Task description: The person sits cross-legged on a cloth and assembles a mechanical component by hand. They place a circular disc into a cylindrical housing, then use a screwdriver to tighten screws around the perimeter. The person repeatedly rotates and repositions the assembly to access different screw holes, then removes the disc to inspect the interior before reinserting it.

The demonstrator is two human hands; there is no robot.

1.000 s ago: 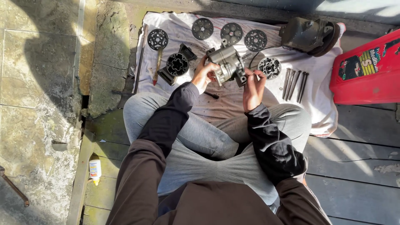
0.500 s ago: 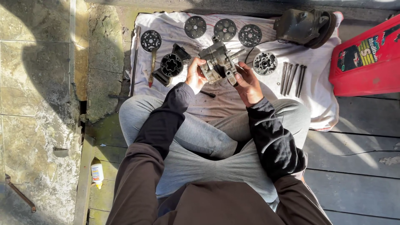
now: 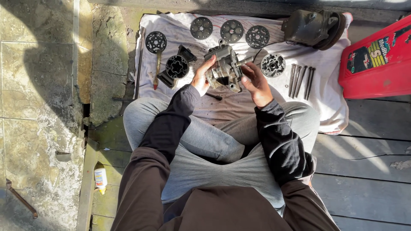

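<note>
A grey metal pump housing [image 3: 224, 67] is held above the middle of a white cloth [image 3: 329, 102], between both hands of a seated person. The left hand [image 3: 201, 78] is closed around the housing's left side, fingers wrapped over its upper edge. The right hand [image 3: 253, 80] grips the right side, thumb and fingers closed on the body near a short shaft that projects to the right.

On the cloth just left of the housing lies a black cylindrical part with a star-shaped bore [image 3: 177, 67]; beyond it, near the left edge, a dark disc [image 3: 156, 41] rests above a screwdriver with a reddish handle [image 3: 157, 70]. Along the far edge three round perforated plates [image 3: 231, 31] lie in a row. Just right of the right hand sits a small finned rotor [image 3: 272, 65], then a set of long bolts [image 3: 301, 80] laid parallel. A large dark pulley assembly [image 3: 313, 27] occupies the far right corner. A red container [image 3: 379, 64] stands on the wooden decking beside the cloth's right edge. A small white bottle [image 3: 100, 179] lies near the person's left knee.
</note>
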